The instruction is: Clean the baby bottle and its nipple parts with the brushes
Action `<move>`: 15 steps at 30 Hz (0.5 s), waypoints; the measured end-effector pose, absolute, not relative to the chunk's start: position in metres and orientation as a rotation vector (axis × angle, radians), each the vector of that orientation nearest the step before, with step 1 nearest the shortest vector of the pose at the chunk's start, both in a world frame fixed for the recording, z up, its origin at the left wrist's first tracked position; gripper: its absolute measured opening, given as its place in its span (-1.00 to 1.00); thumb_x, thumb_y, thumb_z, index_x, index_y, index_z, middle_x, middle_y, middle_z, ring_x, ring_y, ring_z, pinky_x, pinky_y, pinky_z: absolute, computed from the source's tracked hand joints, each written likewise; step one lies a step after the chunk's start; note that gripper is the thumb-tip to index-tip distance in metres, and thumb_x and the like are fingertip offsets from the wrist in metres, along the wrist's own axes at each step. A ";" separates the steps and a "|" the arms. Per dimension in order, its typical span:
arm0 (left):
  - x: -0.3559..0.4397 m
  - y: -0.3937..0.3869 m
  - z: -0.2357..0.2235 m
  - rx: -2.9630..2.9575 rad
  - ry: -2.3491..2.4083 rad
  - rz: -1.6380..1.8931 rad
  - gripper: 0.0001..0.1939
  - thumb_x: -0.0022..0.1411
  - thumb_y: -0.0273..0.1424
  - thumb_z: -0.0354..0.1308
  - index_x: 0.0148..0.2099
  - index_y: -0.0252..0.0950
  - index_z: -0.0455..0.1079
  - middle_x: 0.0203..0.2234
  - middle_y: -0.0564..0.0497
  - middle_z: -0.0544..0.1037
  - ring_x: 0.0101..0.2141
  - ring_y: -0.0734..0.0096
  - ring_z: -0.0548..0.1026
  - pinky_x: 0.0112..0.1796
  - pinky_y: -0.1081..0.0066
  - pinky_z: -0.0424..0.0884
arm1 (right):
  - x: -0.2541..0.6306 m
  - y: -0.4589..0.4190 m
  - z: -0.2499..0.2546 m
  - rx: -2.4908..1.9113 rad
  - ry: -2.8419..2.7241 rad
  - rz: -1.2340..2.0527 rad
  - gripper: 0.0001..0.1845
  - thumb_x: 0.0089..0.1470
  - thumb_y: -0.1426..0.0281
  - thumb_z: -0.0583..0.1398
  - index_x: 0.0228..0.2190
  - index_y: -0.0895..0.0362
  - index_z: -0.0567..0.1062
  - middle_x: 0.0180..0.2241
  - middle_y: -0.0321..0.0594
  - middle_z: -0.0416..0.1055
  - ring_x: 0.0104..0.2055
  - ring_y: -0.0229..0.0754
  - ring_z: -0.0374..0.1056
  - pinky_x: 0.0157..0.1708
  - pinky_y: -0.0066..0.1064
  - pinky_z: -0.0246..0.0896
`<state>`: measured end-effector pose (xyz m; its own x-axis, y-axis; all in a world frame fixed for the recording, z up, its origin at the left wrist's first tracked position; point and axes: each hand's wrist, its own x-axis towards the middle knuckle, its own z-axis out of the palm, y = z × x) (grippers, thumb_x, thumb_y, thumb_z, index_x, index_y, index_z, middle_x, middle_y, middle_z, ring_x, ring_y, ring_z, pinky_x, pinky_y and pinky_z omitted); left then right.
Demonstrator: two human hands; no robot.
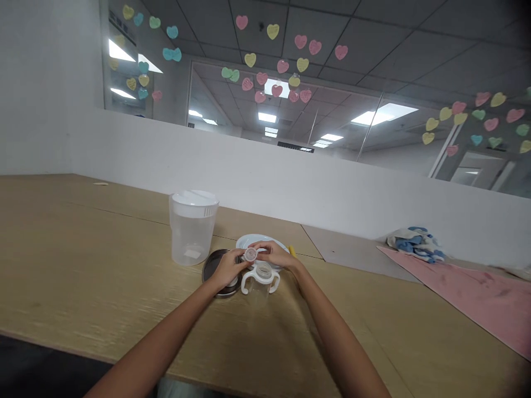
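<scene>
On my feed, the left grip and the right grip meet near the middle of the desk, with a small round translucent cap held up between them. The left grip's fingertips press against the cap's left side, and the right grip's fingers come in from the right, so both are pressed together, pinching it clear of the desk. A short white piece runs from the cap toward the right grip, but I can't tell whether it is part of the cap.

Directly below the grips stands a clear sippy cup with two white handles, close to the cap, though I can't tell if they touch. A white plate lies just behind the grips, and a dark round lid with a metal rim lies under the left grip's heel. To the left stands a frosted plastic pitcher with a white lid. A yellow stick shows just past the right grip.

Farther right, a crumpled blue-and-white cloth sits at the edge of a pink mat.
</scene>
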<state>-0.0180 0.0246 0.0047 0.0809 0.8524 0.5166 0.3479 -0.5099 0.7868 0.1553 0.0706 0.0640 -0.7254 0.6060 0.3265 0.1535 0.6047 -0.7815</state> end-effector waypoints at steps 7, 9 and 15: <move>-0.022 0.029 0.003 1.709 1.282 1.556 -0.65 -0.03 -0.35 0.19 -0.13 -0.27 0.48 -0.17 -0.08 0.56 -0.16 0.24 0.48 -0.11 0.34 0.33 | 0.156 0.082 0.059 -0.726 -2.146 1.045 -0.79 -0.06 0.32 0.15 -0.34 0.16 0.40 -0.32 -0.20 0.45 -0.23 -0.21 0.35 -0.17 -0.34 0.20; -0.025 0.031 0.004 1.638 1.304 1.616 -0.68 0.03 -0.37 0.09 -0.14 -0.30 0.46 -0.16 -0.09 0.55 -0.17 0.27 0.49 -0.12 0.35 0.34 | 0.158 0.083 0.059 -0.752 -2.121 1.057 -0.80 -0.03 0.32 0.12 -0.33 0.15 0.37 -0.37 -0.22 0.46 -0.26 -0.22 0.35 -0.18 -0.36 0.20; -0.036 0.035 0.005 1.478 1.427 1.744 -0.65 -0.01 -0.49 -0.10 -0.23 -0.37 0.45 -0.25 -0.15 0.57 -0.20 0.28 0.50 -0.12 0.30 0.35 | 0.164 0.086 0.062 -1.067 -2.380 0.699 -0.77 -0.06 0.44 0.02 -0.32 0.15 0.40 -0.57 -0.36 0.35 -0.46 -0.28 0.29 -0.39 -0.49 0.17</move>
